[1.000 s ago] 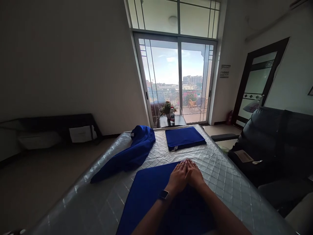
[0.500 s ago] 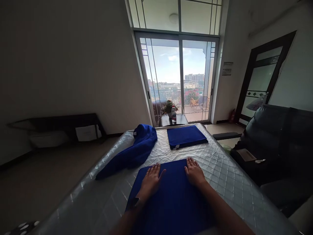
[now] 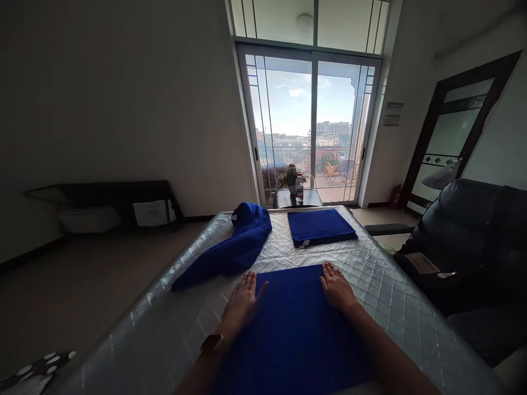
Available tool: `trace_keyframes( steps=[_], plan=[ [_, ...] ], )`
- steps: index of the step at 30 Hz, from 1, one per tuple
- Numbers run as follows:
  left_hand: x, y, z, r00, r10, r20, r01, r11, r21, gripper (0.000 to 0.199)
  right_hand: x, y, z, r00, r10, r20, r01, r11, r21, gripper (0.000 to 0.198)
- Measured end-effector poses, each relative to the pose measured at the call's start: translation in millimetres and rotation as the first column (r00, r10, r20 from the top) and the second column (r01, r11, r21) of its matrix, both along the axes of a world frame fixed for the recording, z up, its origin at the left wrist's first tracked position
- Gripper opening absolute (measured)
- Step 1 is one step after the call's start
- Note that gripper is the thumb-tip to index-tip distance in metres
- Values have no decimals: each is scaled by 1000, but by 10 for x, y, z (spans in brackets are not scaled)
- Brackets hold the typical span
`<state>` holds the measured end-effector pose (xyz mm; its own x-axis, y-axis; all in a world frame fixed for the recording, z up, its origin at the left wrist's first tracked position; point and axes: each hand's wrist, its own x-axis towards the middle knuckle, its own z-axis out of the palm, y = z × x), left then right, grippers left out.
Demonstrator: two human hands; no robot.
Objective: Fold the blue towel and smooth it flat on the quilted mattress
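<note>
A dark blue folded cloth [image 3: 292, 323] lies flat in front of me, its near end running out of view below. My left hand [image 3: 241, 302] rests along its far left edge, fingers straight and flat, the thumb apart over the fabric. At the far right corner lies my right hand [image 3: 336, 288], palm down with fingers stretched out. Neither hand grips anything. Beyond, a neatly folded blue cloth [image 3: 321, 226] with a white tag sits at the right. To its left is a crumpled blue garment [image 3: 233, 247], loosely stretched out toward the near left.
Everything blue lies on a silvery quilted surface [image 3: 382, 296]. A small dark table [image 3: 284, 200] with a plant [image 3: 291, 178] and a bottle [image 3: 299, 189] stands beyond its far end. A black armchair [image 3: 465, 236] is at the right; a spotted cloth [image 3: 39, 370] shows lower left.
My left hand has slid left to the cloth's edge, and that edge now shows farther right. My right hand stays at its corner. The view has shifted slightly.
</note>
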<state>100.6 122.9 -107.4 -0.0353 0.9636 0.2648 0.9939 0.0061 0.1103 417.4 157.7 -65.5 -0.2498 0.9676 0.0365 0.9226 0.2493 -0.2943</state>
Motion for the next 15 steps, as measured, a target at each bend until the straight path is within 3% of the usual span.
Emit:
trace_keyframes(
  steps=[3, 9, 15],
  plan=[
    [25, -27, 60, 998, 36, 57, -31, 996, -78, 82, 2, -20, 42, 1000, 2, 0, -2, 999, 35, 63],
    [5, -34, 65, 997, 14, 73, -8, 997, -72, 84, -11, -143, 189, 999, 46, -17, -44, 993, 110, 62],
    [-9, -4, 13, 997, 15, 73, -13, 1000, -27, 80, 21, -208, 68, 1000, 10, -10, -9, 1000, 15, 68]
  ],
)
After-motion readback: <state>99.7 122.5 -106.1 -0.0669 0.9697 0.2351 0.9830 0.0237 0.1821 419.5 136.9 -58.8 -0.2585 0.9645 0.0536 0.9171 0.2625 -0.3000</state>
